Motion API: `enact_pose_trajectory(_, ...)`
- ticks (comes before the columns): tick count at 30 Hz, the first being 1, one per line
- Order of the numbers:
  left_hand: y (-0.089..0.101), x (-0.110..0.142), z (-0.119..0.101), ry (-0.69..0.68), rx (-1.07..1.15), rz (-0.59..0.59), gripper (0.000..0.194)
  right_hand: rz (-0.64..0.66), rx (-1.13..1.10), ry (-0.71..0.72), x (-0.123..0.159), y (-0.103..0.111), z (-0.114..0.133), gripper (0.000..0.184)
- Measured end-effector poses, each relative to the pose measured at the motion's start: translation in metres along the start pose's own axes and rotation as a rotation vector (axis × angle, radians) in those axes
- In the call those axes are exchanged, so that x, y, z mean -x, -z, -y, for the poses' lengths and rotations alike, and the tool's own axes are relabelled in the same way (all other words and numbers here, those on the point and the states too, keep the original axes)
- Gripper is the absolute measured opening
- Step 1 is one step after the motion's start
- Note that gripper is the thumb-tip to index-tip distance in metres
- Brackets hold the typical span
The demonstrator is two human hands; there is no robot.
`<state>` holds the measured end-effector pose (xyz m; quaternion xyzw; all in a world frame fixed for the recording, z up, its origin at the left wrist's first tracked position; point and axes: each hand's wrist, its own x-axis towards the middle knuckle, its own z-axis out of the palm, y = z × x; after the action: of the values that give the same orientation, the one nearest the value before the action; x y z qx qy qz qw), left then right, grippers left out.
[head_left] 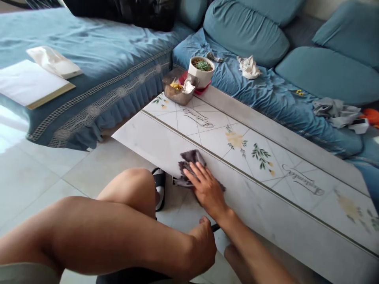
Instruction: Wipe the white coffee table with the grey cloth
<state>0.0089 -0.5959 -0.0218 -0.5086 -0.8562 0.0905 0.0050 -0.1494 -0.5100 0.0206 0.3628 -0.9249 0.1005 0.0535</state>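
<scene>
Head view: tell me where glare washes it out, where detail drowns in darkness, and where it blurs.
In the head view, glare whitens the tiled floor at the left edge; also there, the black item at the top loses most detail; same view, the table's rightmost flower print looks smeared, while the dark cloth under the right hand looks clearer.

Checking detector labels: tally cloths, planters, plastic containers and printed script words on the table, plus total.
Dark cloth: 1, under the right hand
White planter: 1
Plastic container: 1
Printed script words: 2 (far-end word, nearer word)
Total: 5
</scene>
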Motion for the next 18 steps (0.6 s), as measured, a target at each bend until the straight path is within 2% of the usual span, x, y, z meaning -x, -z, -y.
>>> enact_pose_trajectory(3,0.012,0.013,0.012,-0.164,0.113,-0.074,0.036,0.044,0.031,-0.046,0.094,0.027,-0.038,0.073)
enact_pose_trajectory(4,0.014,0.02,0.012,-0.155,0.136,-0.085,0.031,0.052,0.054,-0.062,0.122,0.037,-0.049,0.074)
enact_pose_trajectory(6,0.013,0.031,0.004,-0.105,0.161,-0.133,0.022,0.059,0.102,-0.091,0.16,0.05,-0.063,0.076)
enact_pose_trajectory(7,0.01,0.035,-0.004,-0.08,0.16,-0.163,0.021,0.058,0.121,-0.102,0.166,0.052,-0.064,0.078)
enact_pose_trajectory(9,0.002,0.038,-0.021,-0.045,0.149,-0.214,0.022,0.048,0.14,-0.112,0.152,0.044,-0.053,0.085)
enact_pose_trajectory(12,-0.009,0.035,-0.037,-0.032,0.142,-0.237,0.021,0.002,0.133,-0.091,0.08,0.012,-0.017,0.09)
enact_pose_trajectory(15,-0.009,0.027,-0.027,-0.09,0.146,-0.191,0.022,-0.037,0.102,-0.068,-0.003,-0.016,0.019,0.075)
enact_pose_trajectory(17,-0.002,0.019,-0.01,-0.156,0.14,-0.15,0.021,-0.041,0.066,-0.059,-0.03,-0.021,0.028,0.068)
enact_pose_trajectory(18,0.002,0.015,-0.002,-0.178,0.133,-0.13,0.02,-0.043,0.048,-0.056,-0.03,-0.019,0.027,0.069)
